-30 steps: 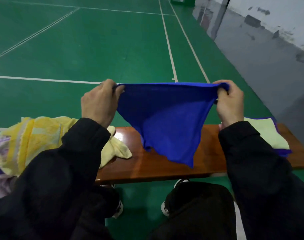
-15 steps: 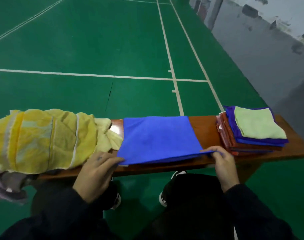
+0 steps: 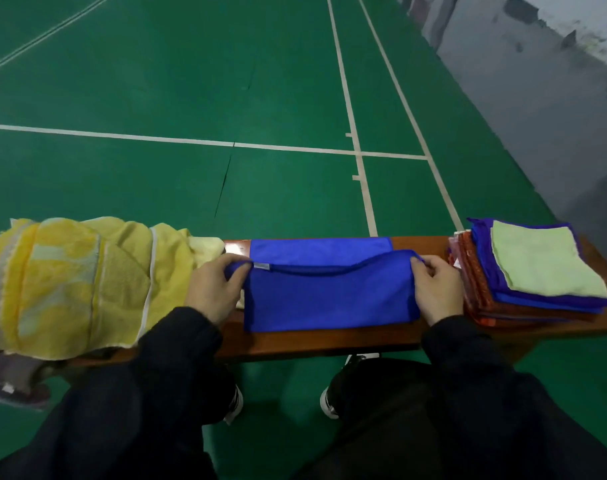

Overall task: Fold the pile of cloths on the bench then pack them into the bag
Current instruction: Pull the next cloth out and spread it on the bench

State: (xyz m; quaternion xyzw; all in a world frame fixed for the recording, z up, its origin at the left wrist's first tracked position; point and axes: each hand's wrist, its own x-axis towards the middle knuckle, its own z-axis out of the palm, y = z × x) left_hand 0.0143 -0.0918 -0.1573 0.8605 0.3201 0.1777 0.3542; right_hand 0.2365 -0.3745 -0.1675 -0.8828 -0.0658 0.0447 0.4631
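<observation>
A royal-blue cloth [image 3: 329, 299] lies mid-bench [image 3: 329, 344], its near half lifted toward 12 o'clock, corners pinched at 9 and 3 o'clock. At 9 o'clock sits the unfolded pile [image 3: 70, 285], a rumpled yellow towel on top. At 3 o'clock rests the folded stack [image 3: 537, 282]: pale green over blue over red-orange.

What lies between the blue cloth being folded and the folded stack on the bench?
Nothing visible. Both hands pinch the blue cloth at its lifted edge, left hand and right hand. Between it and the folded stack lies only the right hand on the bench. No bag is in view.
</observation>
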